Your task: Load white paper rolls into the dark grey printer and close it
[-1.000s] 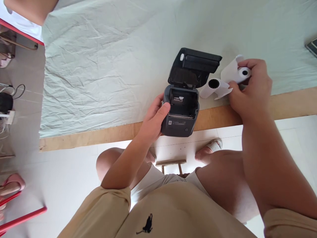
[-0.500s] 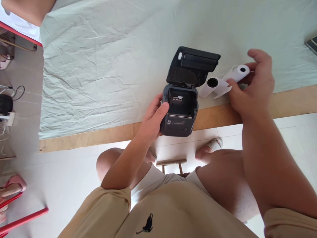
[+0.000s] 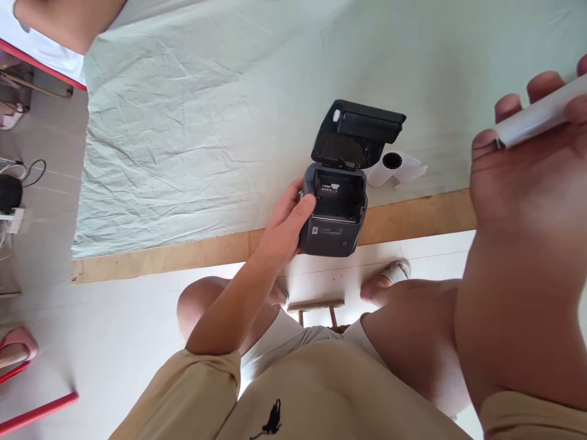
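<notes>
My left hand (image 3: pixel 291 220) grips the left side of a black portable label printer (image 3: pixel 332 235), thumb on its rim. The printer's lid (image 3: pixel 358 131) stands open, and its paper bay shows a small printed label but no roll. Close to the printer's right side, a white paper roll (image 3: pixel 380 172) with a dark core lies on the cloth, its loose end spread to the right. At the right edge of the view my right hand (image 3: pixel 534 165) is raised, palm up, with its fingers curled round a thin white paper roll (image 3: pixel 543 116).
A pale green, wrinkled cloth (image 3: pixel 206 122) covers the table, leaving a wooden edge strip (image 3: pixel 183 261) bare. Another person's arm (image 3: pixel 73 21) reaches in at the upper left. A black adapter (image 3: pixel 10 194) with cables and a red bar (image 3: pixel 41 414) are at the left.
My right hand has picked up the thin roll from beside the other one and carried it up to the right. My left hand still holds the printer, nearly in place.
</notes>
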A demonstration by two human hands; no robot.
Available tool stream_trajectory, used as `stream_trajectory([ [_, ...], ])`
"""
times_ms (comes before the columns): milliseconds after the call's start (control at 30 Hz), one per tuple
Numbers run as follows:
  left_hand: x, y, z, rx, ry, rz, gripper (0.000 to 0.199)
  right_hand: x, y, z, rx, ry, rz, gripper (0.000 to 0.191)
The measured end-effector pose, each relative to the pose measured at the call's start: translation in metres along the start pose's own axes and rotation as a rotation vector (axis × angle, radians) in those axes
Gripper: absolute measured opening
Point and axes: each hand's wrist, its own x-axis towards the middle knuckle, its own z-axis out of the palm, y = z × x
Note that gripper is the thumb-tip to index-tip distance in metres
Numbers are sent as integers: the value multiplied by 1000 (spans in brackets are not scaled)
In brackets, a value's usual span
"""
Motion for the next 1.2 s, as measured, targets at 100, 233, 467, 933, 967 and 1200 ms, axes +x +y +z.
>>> stream_trajectory([
  [100,2,-3,-2,13,-7,1,82,-33,-57,48,-167,-158,-255,56],
  [233,5,-10,-9,-8,-57,74,83,-87,-114,117,-508,-418,-492,55],
  [467,9,-18,-16,38,-134,91,89,-89,-92,122,-668,-432,-489,18],
  [933,11,-18,-21,181,-163,127,107,-90,-112,116,-389,-443,-513,16],
  [967,12,-20,-22,181,-168,138,111,-88,-111,114,-398,-367,-480,12],
  [1200,17,-31,-32,194,-190,215,119,-87,-110,111,-266,-214,-259,32],
])
